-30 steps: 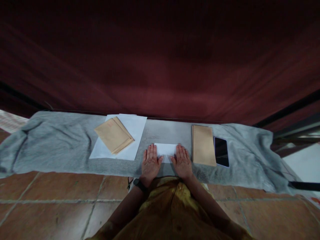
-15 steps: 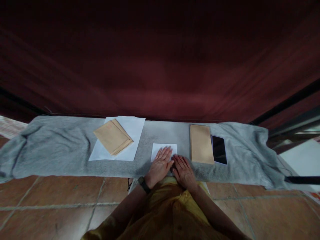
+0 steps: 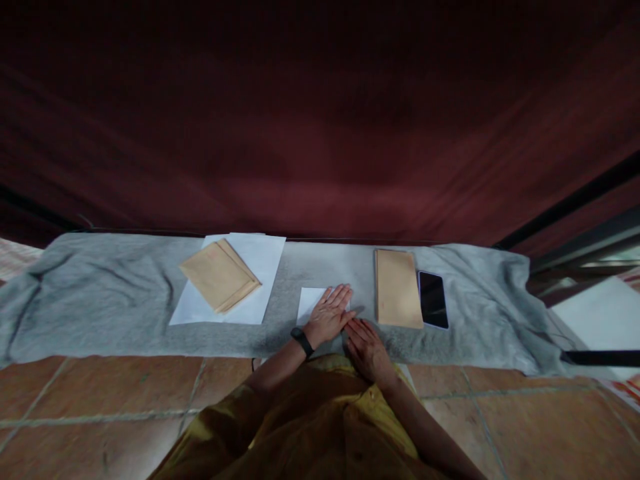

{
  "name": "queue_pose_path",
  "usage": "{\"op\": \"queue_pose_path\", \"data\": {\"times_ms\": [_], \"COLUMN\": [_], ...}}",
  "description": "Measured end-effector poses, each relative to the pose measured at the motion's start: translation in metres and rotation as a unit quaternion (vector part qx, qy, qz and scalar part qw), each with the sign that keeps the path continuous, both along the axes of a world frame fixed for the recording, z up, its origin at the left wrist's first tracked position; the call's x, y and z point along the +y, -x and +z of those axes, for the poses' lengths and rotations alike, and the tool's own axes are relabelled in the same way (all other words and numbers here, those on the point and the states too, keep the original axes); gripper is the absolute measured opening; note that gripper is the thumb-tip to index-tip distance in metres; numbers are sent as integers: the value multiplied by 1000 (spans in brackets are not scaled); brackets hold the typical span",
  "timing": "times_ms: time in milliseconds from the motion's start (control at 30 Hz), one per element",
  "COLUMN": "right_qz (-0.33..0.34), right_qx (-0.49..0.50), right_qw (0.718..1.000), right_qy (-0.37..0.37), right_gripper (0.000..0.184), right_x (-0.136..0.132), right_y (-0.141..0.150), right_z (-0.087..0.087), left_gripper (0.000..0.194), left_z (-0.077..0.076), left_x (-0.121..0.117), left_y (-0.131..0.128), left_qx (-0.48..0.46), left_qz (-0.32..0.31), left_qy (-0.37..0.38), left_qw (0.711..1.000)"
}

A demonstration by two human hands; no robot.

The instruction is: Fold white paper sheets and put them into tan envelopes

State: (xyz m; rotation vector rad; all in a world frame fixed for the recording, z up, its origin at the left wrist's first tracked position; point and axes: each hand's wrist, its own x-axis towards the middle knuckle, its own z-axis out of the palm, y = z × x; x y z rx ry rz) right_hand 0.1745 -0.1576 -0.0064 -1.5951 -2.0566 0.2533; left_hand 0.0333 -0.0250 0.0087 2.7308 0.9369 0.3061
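Observation:
A small white sheet of paper, perhaps folded, lies on the grey cloth in front of me. My left hand rests flat on it with fingers stretched out, covering its right part. Close beside, my right hand lies with its fingers extended at the paper's lower right corner. The left thumb reaches over the right fingertips. Neither hand grips anything. To the right of my hands lies a stack of brown envelopes. More brown envelopes sit askew on larger white sheets at the left.
A phone with a dark screen lies against the right envelopes. The wrinkled grey cloth covers a long narrow surface. Dark red fabric hangs behind it. Black bars stand at the right, and brown tiles make the floor.
My left hand has slid rightward across the white paper, and its thumb now overlaps my right fingertips. The whole view has shifted slightly.

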Motion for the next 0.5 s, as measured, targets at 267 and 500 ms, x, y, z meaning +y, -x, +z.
{"op": "queue_pose_path", "data": {"times_ms": [267,500], "right_qz": [-11,-57], "right_qx": [44,148], "right_qw": [999,987], "right_qy": [-9,-40], "right_gripper": [46,41], "right_x": [-1,0], "right_y": [-4,-6], "right_z": [-1,-4], "left_gripper": [57,56], "left_z": [-2,2], "left_x": [0,-27], "left_y": [4,40], "left_qx": [3,31], "left_qz": [-9,-77], "left_qy": [-16,-30], "left_qw": [1000,996]}}
